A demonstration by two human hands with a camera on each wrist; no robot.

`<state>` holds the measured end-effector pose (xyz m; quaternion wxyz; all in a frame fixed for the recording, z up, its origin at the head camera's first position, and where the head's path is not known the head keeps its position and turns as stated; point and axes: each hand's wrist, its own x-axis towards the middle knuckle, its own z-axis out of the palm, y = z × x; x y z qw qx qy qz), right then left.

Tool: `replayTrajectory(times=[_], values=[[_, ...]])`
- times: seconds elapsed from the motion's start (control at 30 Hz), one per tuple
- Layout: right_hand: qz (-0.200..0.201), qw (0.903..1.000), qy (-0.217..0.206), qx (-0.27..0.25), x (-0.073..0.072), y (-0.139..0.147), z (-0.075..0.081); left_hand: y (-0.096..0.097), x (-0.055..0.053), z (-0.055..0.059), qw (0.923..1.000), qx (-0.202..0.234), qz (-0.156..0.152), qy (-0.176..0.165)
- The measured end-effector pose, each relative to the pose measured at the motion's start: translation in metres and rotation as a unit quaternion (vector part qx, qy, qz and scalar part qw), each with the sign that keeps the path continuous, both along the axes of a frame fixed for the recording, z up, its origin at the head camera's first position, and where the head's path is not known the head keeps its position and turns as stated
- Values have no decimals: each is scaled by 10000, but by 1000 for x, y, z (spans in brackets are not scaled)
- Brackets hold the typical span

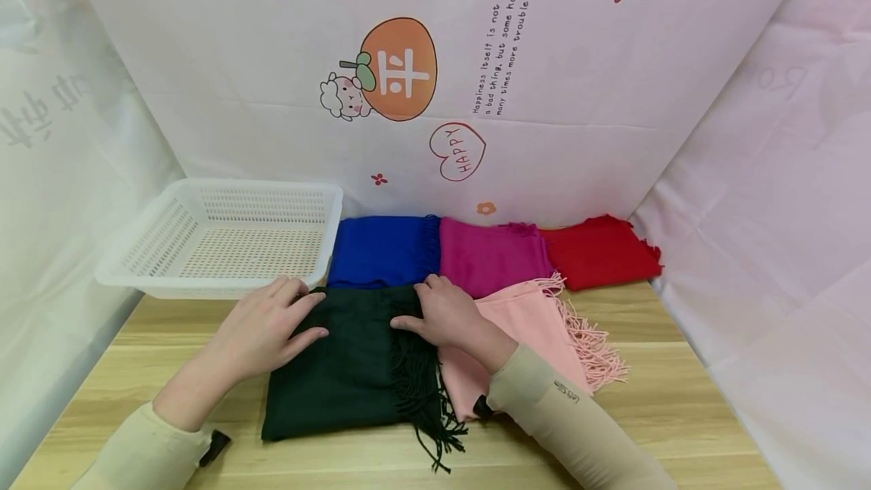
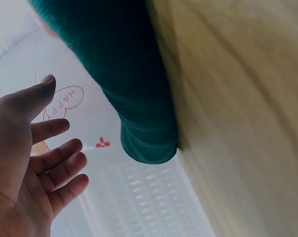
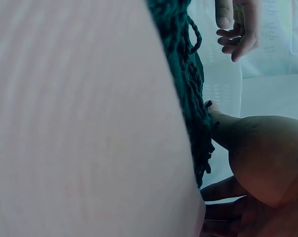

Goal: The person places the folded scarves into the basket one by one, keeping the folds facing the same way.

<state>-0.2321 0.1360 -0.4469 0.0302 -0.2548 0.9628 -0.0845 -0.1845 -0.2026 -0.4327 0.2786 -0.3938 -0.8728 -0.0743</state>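
Note:
A folded dark green scarf [image 1: 354, 369] lies on the wooden table, its fringe [image 1: 415, 376] along the right side. My left hand [image 1: 265, 324] is at its far left corner; the left wrist view shows the fingers [image 2: 65, 170] loosely bent and apart from the thumb, with nothing between them. At the far right corner my right hand [image 1: 445, 312] rests on the scarf, thumb over the fringe and fingertips at the far edge. Beneath the right wrist lies a folded pink scarf [image 1: 524, 316] with long tassels. In the right wrist view, the pink cloth partly hides the right fingers [image 3: 225, 210].
A white perforated basket [image 1: 327, 237] stands at the back left. Folded blue [image 1: 381, 248], magenta [image 1: 493, 255] and red [image 1: 602, 252] scarves lie in a row along the back. White printed cloth walls [image 1: 565, 157] enclose the table [image 1: 633, 422].

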Motion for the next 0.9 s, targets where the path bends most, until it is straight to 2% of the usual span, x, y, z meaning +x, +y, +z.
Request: replayTrajectory(times=[0.23, 0.5, 0.73, 0.9], values=[[-86, 9999, -44, 68, 1, 0, 0, 0, 3, 0, 9990, -233, 281, -273], [-134, 9997, -124, 177, 0, 0, -2, -2, 7, 0, 9925, -449, 721, -884], [-141, 9996, -150, 213, 0, 0, -2, -5, 8, 1, 9798, -582, 1244, -1453], [-173, 9994, -176, 246, 1, -1, -1, -5, 9, 1, 9649, -623, 1650, -1947]])
